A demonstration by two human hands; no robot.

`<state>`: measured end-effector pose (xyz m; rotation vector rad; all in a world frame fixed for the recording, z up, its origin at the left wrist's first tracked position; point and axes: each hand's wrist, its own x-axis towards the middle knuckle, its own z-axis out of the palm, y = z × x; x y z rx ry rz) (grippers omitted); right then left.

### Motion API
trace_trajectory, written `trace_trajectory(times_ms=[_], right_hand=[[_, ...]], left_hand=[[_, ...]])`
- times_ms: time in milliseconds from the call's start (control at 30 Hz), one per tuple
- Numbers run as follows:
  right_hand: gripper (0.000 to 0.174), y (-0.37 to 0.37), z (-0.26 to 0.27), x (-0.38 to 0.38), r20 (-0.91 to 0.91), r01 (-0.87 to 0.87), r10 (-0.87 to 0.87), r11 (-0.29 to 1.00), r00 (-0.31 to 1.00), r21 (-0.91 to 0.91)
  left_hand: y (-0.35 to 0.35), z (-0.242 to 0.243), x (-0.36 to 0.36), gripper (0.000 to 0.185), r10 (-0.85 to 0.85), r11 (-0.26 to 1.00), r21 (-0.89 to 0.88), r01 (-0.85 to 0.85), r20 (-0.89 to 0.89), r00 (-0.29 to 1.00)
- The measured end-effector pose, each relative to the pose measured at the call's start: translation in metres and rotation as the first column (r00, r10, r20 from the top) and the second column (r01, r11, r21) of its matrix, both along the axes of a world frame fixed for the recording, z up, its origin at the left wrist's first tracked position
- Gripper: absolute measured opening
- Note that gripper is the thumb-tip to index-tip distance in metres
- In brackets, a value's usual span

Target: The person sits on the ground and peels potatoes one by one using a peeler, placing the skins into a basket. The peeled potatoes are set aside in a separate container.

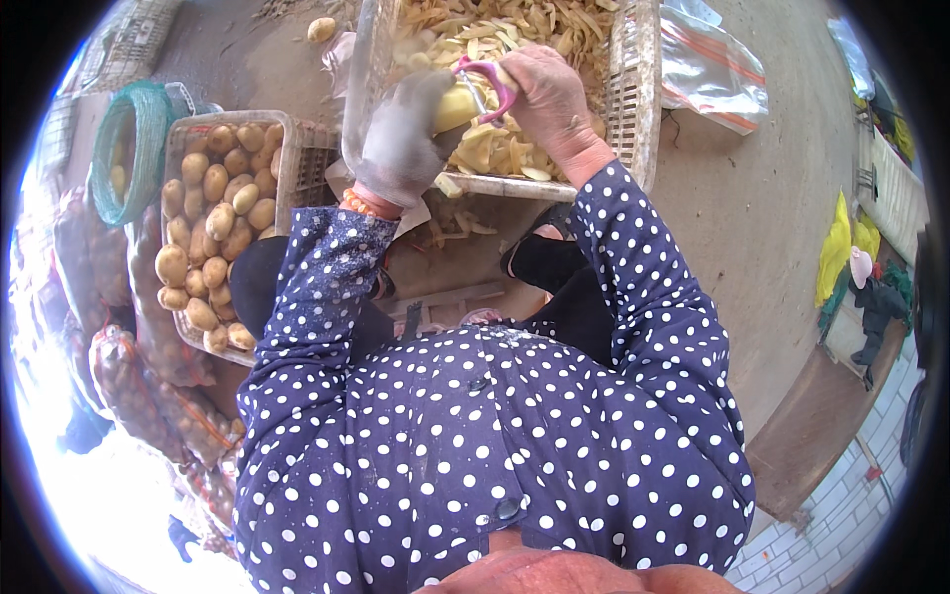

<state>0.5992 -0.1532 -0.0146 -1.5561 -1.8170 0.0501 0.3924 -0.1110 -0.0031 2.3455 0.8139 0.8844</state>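
Note:
My left hand (404,137), in a grey work glove, grips a partly peeled potato (456,108) whose yellow flesh shows. The glove is blurred. Bare of any glove, my right hand (553,104) holds a pink Y-shaped peeler (502,95), its metal blade against or very close to the potato. Both hands are over the near part of a plastic crate (644,96) heaped with potato peels (512,148). Part of the potato is hidden behind the glove.
Left of me stands a crate (280,171) of unpeeled potatoes (215,182), with a green mesh bag (130,148) beyond it. Filled mesh sacks (141,371) lie further left. A single potato (321,30) rests on the floor. Plastic sheeting (712,67) lies right of the peel crate.

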Motion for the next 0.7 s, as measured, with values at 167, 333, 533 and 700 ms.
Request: trace_trajectory(times_ms=[167,333,533,700], right_hand=[[0.009,-0.001,-0.020,0.023,0.147,0.101,-0.088,0.991,0.985,-0.082],[0.011,0.002,-0.016,0.018,0.096,0.171,-0.171,0.985,0.981,0.004],[0.012,0.001,0.001,-0.004,0.110,0.063,-0.077,0.991,0.991,0.122],[0.011,-0.001,-0.006,0.004,0.117,0.084,-0.093,0.993,0.989,0.083]], left_hand=[[-0.002,0.000,0.001,0.054,0.004,0.999,-0.036,0.000,0.123,0.992],[-0.001,-0.003,0.007,0.053,0.150,0.637,-0.767,0.075,0.219,0.964],[-0.010,-0.011,0.012,0.054,0.202,0.468,-0.876,0.118,0.236,0.951],[-0.012,-0.006,0.011,0.051,0.247,0.483,-0.861,0.159,0.308,0.919]])
